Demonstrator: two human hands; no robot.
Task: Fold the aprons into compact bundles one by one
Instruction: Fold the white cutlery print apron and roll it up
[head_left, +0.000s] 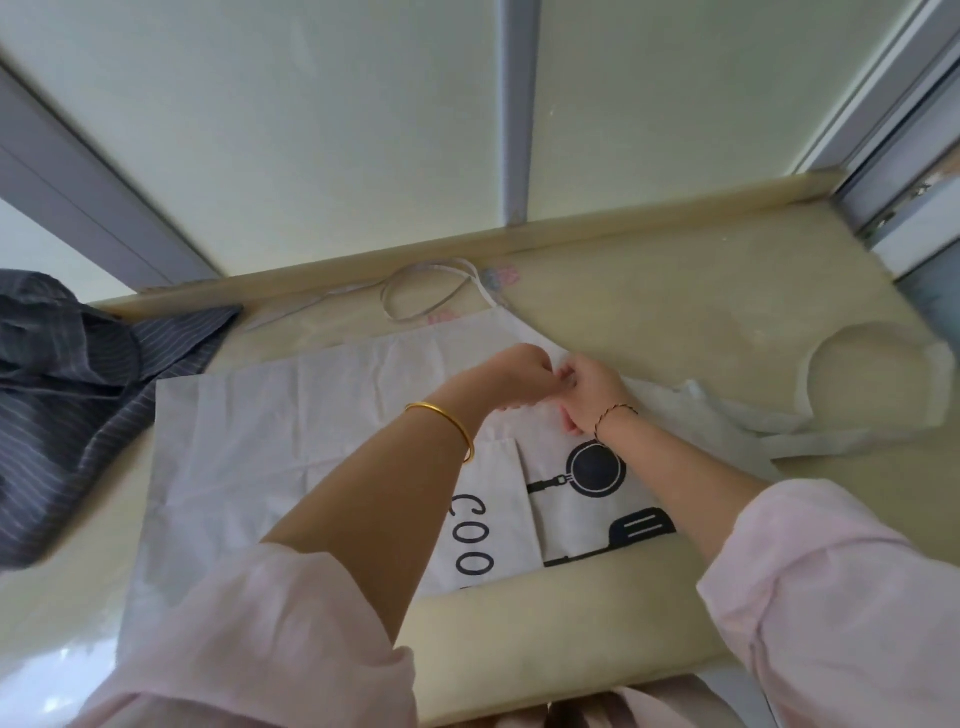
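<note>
**Desk:** What sits at the centre of the frame?

**Photographer:** A white apron (291, 431) lies spread on a pale beige table (675, 291), running from lower left to the middle. Part of it is folded over, showing black print: the letters "COO", a frying pan (592, 470) and a spatula (636, 532). Its neck strap (415, 291) loops loosely on the table just above it, near the raised back edge.

**Desk:** And the hands?

**Photographer:** Both meet at the apron's upper right edge, just above centre. The left hand (524, 376) has its fingers curled, its grip pinched on the white cloth. The right hand (589, 395) is curled beside it, fingertips pinching the same edge. The two hands are touching or nearly so; I cannot tell which.

**Desk:** Anything worn?

**Photographer:** A gold bangle (447, 421) on the left wrist, a thin dark cord bracelet (613, 415) on the right, and pale pink sleeves (831, 597) pushed up both forearms.

**Desk:** What else is on the table?

**Photographer:** A dark grey striped apron (78, 405) is heaped at the left edge of the frame, just beside the white one. At right, more pale cloth (831, 415) lies rumpled, with a curved cut-out edge.

**Desk:** Background?

**Photographer:** Whitish panels (311, 130) in grey frames fill the top of the frame behind the table.
</note>
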